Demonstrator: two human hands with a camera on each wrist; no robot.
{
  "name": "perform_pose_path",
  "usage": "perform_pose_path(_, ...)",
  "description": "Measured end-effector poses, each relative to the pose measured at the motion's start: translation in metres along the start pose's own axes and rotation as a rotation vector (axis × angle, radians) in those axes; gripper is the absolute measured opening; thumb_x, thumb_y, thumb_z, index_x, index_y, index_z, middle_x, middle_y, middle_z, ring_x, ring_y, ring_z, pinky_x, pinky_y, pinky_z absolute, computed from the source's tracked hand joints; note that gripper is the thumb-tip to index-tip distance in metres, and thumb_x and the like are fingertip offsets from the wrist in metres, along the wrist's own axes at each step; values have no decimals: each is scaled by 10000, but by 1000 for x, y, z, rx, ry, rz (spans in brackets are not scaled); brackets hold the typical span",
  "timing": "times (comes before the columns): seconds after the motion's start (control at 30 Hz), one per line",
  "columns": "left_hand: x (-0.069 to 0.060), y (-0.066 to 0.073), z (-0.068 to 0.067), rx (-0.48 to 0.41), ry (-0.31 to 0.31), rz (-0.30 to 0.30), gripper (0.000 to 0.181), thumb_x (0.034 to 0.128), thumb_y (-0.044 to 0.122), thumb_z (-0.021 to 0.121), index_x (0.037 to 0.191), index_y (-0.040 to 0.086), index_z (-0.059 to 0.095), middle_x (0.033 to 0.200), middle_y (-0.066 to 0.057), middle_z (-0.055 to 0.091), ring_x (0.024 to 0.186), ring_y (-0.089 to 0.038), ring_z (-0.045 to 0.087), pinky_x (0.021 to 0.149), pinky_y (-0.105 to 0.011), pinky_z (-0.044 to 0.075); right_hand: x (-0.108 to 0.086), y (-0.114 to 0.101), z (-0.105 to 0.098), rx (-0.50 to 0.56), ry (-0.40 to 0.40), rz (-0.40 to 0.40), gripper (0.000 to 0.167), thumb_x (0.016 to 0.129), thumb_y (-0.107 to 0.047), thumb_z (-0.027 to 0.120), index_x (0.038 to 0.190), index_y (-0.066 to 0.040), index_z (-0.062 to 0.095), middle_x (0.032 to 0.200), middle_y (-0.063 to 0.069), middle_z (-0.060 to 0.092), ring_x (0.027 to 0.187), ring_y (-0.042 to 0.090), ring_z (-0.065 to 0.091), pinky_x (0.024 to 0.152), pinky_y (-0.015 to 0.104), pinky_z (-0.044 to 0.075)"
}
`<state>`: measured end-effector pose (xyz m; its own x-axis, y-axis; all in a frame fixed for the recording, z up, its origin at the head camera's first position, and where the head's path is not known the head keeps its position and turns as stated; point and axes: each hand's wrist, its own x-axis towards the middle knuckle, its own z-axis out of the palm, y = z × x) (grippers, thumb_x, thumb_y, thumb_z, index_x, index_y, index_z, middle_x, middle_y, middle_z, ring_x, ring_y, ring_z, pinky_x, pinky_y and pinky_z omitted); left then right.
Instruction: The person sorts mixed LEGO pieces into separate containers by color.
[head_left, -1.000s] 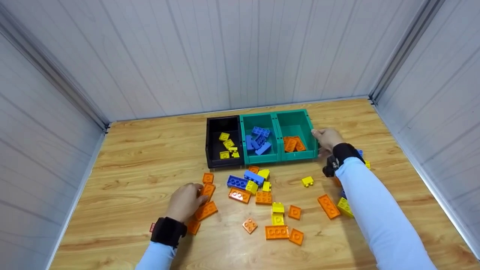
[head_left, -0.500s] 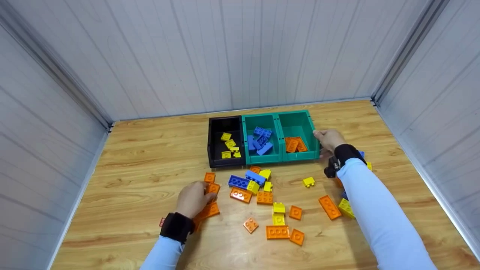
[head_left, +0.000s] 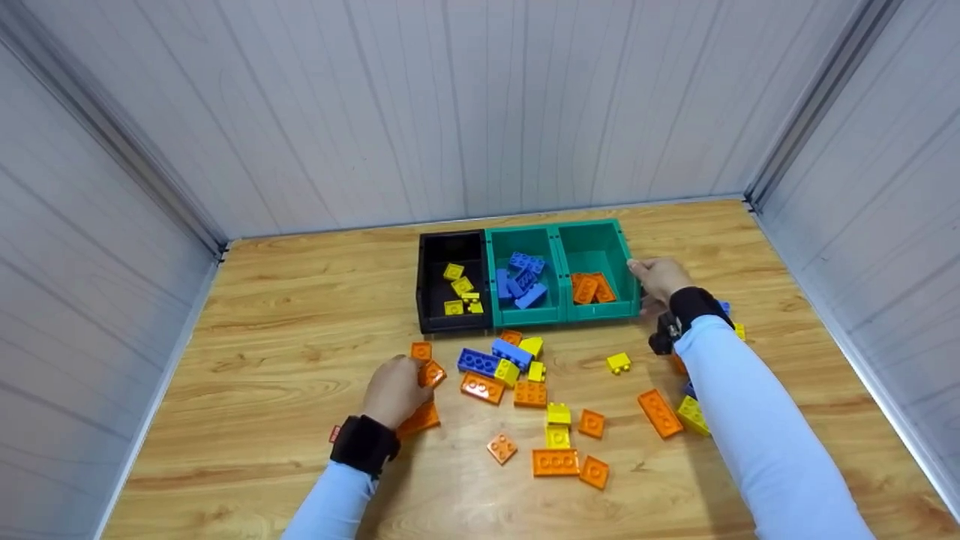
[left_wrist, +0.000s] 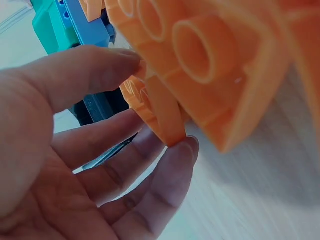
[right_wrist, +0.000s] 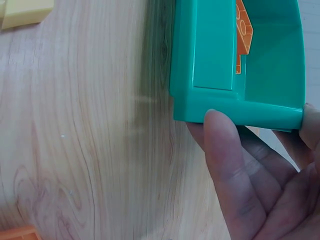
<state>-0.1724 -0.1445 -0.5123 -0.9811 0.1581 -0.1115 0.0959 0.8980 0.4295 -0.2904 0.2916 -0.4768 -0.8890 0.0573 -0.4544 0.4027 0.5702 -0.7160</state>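
Observation:
My left hand [head_left: 397, 391] pinches an orange brick [head_left: 431, 373] on the table's left side. In the left wrist view, that orange brick [left_wrist: 169, 117] sits between thumb and fingertips, and a larger orange brick [left_wrist: 220, 60] fills the near foreground. More orange bricks lie beside the hand, partly covered by it. My right hand [head_left: 660, 279] grips the outer side of the right green bin [head_left: 596, 311], which holds several orange bricks [head_left: 592, 288]. In the right wrist view, fingers [right_wrist: 225, 145] press that green bin's [right_wrist: 215, 50] side wall; the thumb is at its rim.
A green bin [head_left: 529, 319] with blue bricks and a black bin [head_left: 454, 324] with yellow bricks adjoin it. Loose blue, yellow and orange bricks [head_left: 530, 394] lie across the wooden table [head_left: 285, 315]. Others lie by my right forearm, partly hidden. Panels [head_left: 465, 112] enclose the back and sides.
My left hand has moved a little right and away from me, and the orange brick at its fingers has turned. My right hand stays on the green bin. The head view has shifted slightly.

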Motion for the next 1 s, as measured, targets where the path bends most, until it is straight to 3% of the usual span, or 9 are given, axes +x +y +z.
perform_pose_path(0.2,5,10,-17,-106,8,-23,295,851,249,801,986,3,712,844,-91,613,700,-233,547,643,-366,457,-1,1,-2,-12,17,-1,590,1068,-424,372,1538,-70,340,1515,265,357,842,330,689,754,450,580)
perform_pose_path(0.3,11,19,-29,-159,34,-20,391,860,248,788,1136,-16,701,995,-132,654,848,-267,603,765,-387,496,-1,2,-4,1,18,6,593,1066,-422,378,1538,-66,339,1485,277,390,795,312,690,745,447,582)
perform_pose_path(0.43,25,29,-41,-131,59,28,460,858,153,775,1252,-46,645,1150,-209,660,1009,-310,628,887,-429,505,-2,3,-4,19,10,11,590,1064,-417,387,1535,-64,345,1464,274,419,815,330,685,759,453,580)
perform_pose_path(0.57,40,45,-47,-100,61,77,402,873,122,758,1224,-47,659,1101,-191,683,953,-283,643,840,-404,528,-3,3,-3,13,16,11,583,1066,-415,384,1534,-68,350,1488,261,396,860,345,679,776,460,575)
perform_pose_path(0.77,62,83,-47,-64,80,183,324,873,165,767,1130,-23,708,1042,-165,682,935,-278,627,825,-393,522,-5,5,-5,7,28,18,582,1066,-417,384,1536,-75,349,1497,262,384,831,313,680,785,467,572)
perform_pose_path(0.93,83,126,-37,-142,3,250,254,894,175,746,1084,8,728,965,-111,695,748,-197,606,665,-299,514,-11,4,-6,15,30,32,579,1067,-416,378,1540,-85,341,1497,256,388,926,369,665,803,466,567)
perform_pose_path(1.0,89,145,-30,-188,-33,267,223,900,171,737,1061,18,733,917,-86,685,693,-176,576,617,-267,492,-12,4,-6,18,29,32,574,1067,-413,383,1535,-82,354,1475,260,414,894,353,675,787,457,572)
